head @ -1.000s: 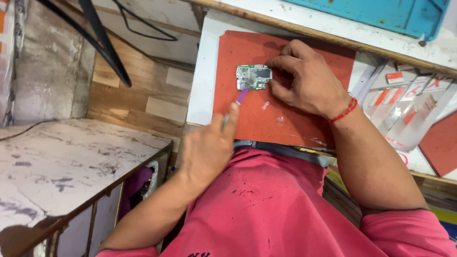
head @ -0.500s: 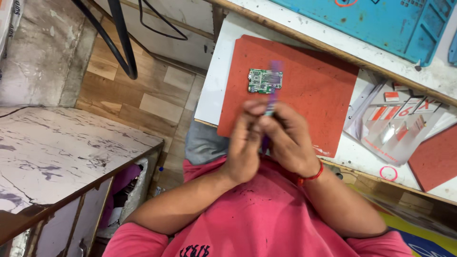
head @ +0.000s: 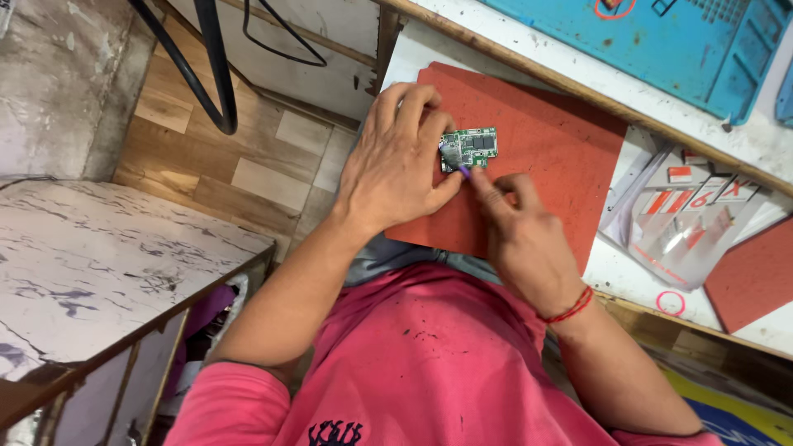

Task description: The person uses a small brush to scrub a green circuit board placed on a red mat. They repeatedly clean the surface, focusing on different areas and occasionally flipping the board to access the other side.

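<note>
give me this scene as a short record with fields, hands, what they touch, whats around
left hand: flat on the edge of the circuit board, pinning it to the red mat
right hand: pinching a thin purple tool, tip at the board's lower edge
board: small, green, lying flat on the mat
surface: white bench
nearby: blue mat at the far side; clear packets to the right; second red mat; black cable over the floor
wrist: red thread on the right

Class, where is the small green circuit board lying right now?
The small green circuit board lies on the red mat, between the left hand and right hand.
</note>
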